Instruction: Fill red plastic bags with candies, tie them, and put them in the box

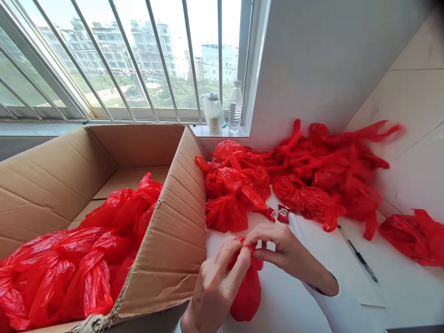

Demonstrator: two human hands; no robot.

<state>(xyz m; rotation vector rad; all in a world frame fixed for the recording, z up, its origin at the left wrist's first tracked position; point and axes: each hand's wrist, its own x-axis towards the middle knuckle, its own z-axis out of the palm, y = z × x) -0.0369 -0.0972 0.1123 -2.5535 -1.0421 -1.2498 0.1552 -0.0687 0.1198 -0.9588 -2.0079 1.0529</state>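
Pinched by L hand (215,281) & R hand (281,245): red bag (247,298) top, bottom ctr. Looks like tying; next prob. needs steady pull.

The head camera, close above the left hand (215,283) and right hand (282,245), looks forward and down toward a window (138,60).

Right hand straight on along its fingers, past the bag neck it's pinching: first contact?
Likely the left hand, gripping the same red plastic bag just opposite; depth between the two is unclear.
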